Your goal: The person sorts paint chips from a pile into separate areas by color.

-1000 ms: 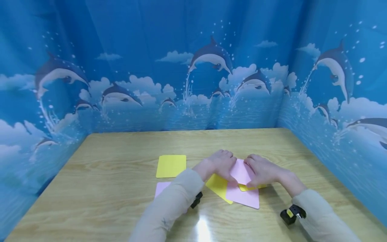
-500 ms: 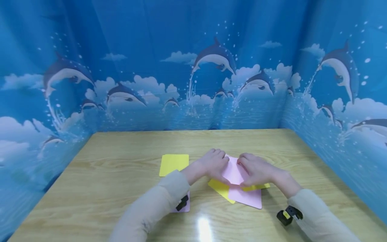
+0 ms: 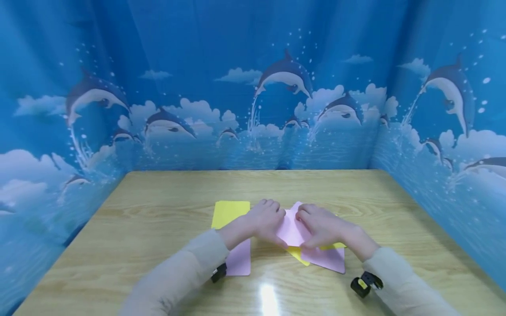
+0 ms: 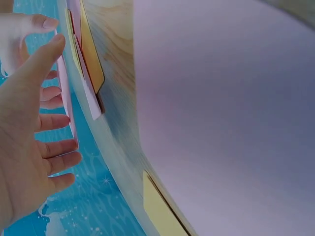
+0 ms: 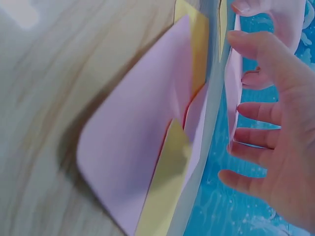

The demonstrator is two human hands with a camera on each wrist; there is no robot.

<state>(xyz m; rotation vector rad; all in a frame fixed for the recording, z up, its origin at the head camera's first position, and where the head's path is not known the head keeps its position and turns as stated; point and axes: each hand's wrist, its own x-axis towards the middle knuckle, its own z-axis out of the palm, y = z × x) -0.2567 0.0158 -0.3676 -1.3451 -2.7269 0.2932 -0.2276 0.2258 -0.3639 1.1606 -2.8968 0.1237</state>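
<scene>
Overlapping cards (image 3: 326,260): loose on the counter (image 3: 178,202); a stray knock could scatter them.
Held pink card (image 3: 289,235): pinched by left hand (image 3: 265,222) and right hand (image 3: 322,226), clear of the counter; uneven pressure could buckle it.
Yellow square (image 3: 231,213): flat, beyond, at left.

Left arm (image 3: 178,272), right arm (image 3: 403,278) stretched forward, angled inward; left hand (image 3: 265,221), right hand (image 3: 325,226) near each other, thumbs (image 4: 45,56) facing.

Across the upper frame, you faced a blue curtain (image 3: 221,39) printed with dolphins (image 3: 285,69) and clouds (image 3: 201,112); a wood-grain bench (image 3: 170,193) spanned the lower frame.
</scene>
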